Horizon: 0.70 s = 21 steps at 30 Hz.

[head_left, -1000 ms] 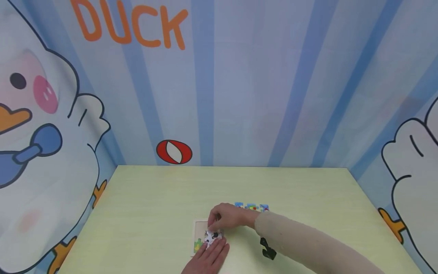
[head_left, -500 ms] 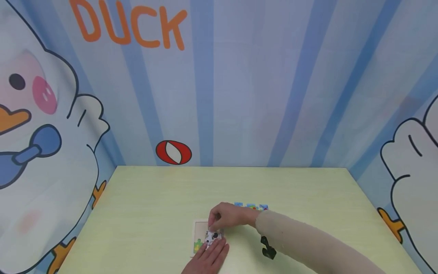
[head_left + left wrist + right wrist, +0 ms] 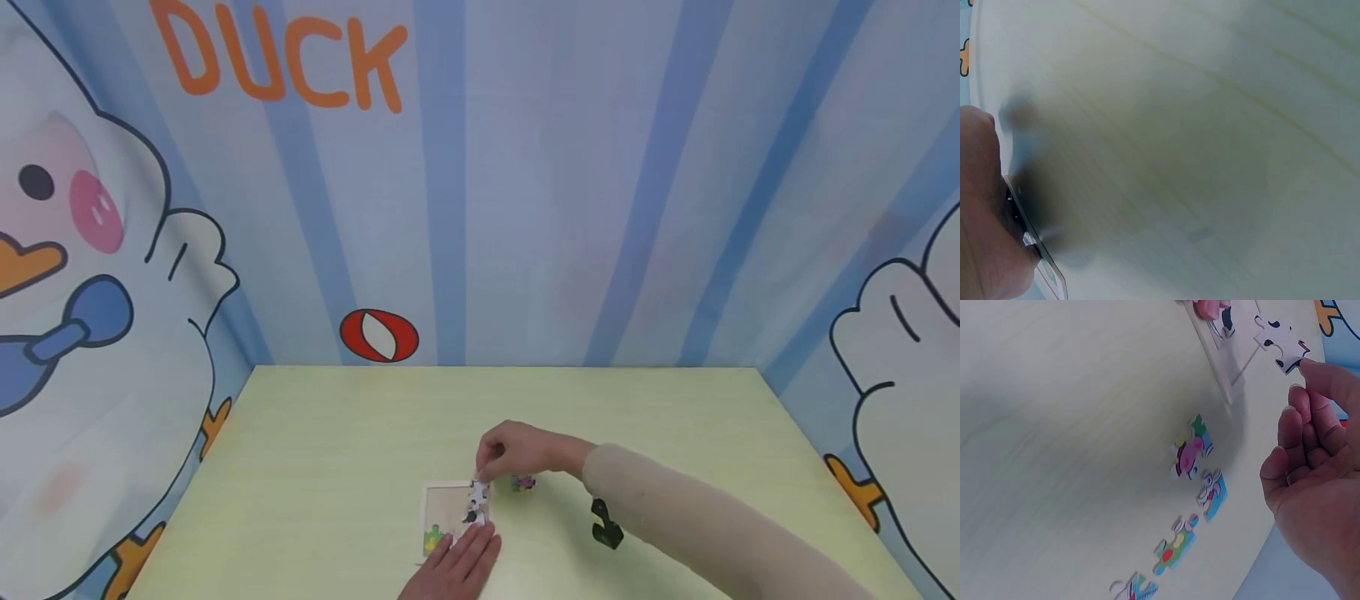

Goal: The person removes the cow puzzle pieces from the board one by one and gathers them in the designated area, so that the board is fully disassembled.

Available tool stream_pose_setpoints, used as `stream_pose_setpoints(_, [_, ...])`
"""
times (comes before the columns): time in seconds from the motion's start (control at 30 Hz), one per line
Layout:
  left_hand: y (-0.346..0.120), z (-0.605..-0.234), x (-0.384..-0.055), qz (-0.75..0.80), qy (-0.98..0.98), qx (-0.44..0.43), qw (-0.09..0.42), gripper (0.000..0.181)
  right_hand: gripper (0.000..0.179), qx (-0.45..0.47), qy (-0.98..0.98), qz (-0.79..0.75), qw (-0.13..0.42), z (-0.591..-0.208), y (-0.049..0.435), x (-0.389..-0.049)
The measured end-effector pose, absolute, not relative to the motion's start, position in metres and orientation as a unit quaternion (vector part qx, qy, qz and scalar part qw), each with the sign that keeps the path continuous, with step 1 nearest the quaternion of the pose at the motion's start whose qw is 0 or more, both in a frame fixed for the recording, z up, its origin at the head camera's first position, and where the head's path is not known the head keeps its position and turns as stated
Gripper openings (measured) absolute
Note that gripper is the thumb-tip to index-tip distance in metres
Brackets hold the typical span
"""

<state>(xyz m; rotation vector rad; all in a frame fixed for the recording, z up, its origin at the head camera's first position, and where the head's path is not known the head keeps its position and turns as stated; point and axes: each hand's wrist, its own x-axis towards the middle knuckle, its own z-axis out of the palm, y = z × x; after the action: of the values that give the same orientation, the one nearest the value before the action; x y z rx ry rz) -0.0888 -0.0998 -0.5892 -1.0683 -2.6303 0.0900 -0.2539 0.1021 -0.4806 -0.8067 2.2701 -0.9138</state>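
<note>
Right hand (image 3: 517, 448), pinching 1 spotted piece (image 3: 1275, 337), shifted to far-right corner of tray (image 3: 450, 506); left hand (image 3: 456, 571) lay straight-fingered, 4 loose pieces (image 3: 1190, 455) visible.

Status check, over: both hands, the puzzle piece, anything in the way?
Right hand pinches spotted piece. Left hand rests on tray, covering its near right corner. Loose pieces lie off the tray.

Right hand (image 3: 516, 451) in fingertip pinch
</note>
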Motion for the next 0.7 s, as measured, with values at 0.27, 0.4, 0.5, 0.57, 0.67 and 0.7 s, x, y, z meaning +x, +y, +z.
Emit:
stream_pose_setpoints(0.27, [-0.099,-0.593,-0.089,0.064,-0.906,-0.369,0.198,0.080,0.006,-0.292,0.852,-0.336,0.274,-0.473,0.123,-0.259])
stream_pose_setpoints(0.4, [-0.098,-0.592,-0.089,0.047,-0.913,-0.369,0.168,0.081,0.006,-0.289,0.858,-0.327,0.272,-0.471,0.133,-0.262])
stream_pose_setpoints(0.5, [-0.098,-0.591,-0.089,0.035,-0.916,-0.370,0.147,0.082,0.006,-0.289,0.858,-0.324,0.275,-0.469,0.141,-0.264])
stream_pose_setpoints(0.57, [-0.098,-0.590,-0.089,0.029,-0.919,-0.371,0.133,0.082,0.006,-0.288,0.858,-0.323,0.276,-0.468,0.146,-0.265])
stream_pose_setpoints(0.67, [-0.098,-0.589,-0.089,0.017,-0.922,-0.370,0.111,0.082,0.006,-0.287,0.862,-0.315,0.274,-0.466,0.154,-0.266])
stream_pose_setpoints(0.7, [-0.098,-0.588,-0.089,0.014,-0.924,-0.368,0.104,0.082,0.006,-0.286,0.865,-0.311,0.272,-0.466,0.157,-0.266])
